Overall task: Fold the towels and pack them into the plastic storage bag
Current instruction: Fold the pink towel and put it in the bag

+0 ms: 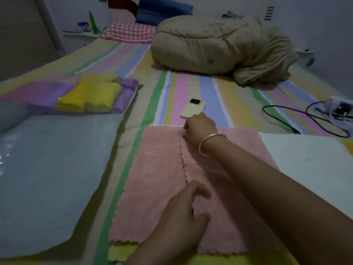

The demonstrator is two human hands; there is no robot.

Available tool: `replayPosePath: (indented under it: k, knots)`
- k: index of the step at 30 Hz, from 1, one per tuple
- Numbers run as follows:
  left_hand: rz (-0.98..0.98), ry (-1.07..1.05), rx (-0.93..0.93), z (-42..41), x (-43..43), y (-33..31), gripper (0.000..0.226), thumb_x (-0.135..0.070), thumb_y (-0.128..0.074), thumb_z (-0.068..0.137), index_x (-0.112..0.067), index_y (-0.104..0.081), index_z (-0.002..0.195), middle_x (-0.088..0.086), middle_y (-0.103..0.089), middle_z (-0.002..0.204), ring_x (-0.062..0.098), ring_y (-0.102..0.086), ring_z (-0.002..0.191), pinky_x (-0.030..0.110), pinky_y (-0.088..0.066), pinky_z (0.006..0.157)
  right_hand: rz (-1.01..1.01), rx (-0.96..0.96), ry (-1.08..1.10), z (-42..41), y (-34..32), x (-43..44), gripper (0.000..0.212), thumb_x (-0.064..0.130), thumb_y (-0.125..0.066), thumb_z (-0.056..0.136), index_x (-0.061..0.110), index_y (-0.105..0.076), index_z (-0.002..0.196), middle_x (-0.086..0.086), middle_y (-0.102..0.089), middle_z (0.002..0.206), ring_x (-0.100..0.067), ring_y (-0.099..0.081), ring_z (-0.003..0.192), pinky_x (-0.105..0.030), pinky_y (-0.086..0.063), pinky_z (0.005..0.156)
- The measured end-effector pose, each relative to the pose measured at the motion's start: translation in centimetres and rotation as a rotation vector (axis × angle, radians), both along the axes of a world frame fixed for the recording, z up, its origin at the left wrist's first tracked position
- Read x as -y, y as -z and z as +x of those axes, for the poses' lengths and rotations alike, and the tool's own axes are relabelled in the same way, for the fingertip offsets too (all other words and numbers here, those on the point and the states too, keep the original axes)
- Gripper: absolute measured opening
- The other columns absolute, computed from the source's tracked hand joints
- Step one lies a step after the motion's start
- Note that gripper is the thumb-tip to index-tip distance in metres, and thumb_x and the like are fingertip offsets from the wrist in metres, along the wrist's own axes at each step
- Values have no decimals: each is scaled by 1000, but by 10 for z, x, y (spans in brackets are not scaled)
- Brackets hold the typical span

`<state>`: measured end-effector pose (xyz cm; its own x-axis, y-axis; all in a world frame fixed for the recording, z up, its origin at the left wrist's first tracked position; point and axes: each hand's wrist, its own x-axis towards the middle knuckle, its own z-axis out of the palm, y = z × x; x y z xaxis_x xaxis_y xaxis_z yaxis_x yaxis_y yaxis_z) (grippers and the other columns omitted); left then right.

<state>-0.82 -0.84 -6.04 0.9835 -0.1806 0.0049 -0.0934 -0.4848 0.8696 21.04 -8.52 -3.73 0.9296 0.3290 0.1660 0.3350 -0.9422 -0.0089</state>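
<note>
The pink towel (156,178) is soft, light and limp, so you take it at the corners of its scalloped edge. It lies flat near the front edge of the striped bed (208,92), its right side folded to the middle. Your right hand (199,129) pinches the flap's far corner; your left hand (181,215) is at its near end, blurred, so its grip I cannot tell

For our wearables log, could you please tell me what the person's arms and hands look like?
Both forearms are bare, with no sleeves in view. A plain silver bangle circles the wrist of the right hand. Nothing worn is visible on the left hand, though its fingers are blurred.
</note>
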Motion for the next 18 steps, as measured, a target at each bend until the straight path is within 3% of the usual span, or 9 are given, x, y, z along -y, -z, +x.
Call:
replayPosePath:
  k: [4,9,13,18]
  knots:
    - [64,-68,50,-2,-17,-10,22,-23,-64,79,-38,-62,95,-15,-53,62,1,-49,59,11,-35,56,138,41,55,0,-10,-6,26,39,-60,91,18,-71,102,-7,-68,101,-27,-56,107,-34,-46,76]
    - [187,-157,80,-9,-58,-23,20,-28,-62,86,-40,-62,103,-18,-55,75,-5,-48,65,6,-37,64,386,-27,44,0,-18,-35,21,39,-64,88,20,-71,90,-6,-70,98,-29,-63,94,-34,-48,75]
    - [284,-243,85,-18,-92,-19,24,-31,-60,89,-42,-60,110,-27,-55,99,-8,-51,86,5,-37,73,407,-72,-9,6,-11,-70,21,35,-66,87,16,-74,87,-8,-72,94,-30,-64,89,-35,-50,74]
    - [243,-331,110,-21,-112,-8,28,-14,-58,88,-35,-64,106,-21,-60,112,-3,-55,107,15,-41,95,360,-74,19,15,3,-105,18,35,-69,85,18,-74,90,-9,-72,97,-30,-64,92,-34,-50,77]
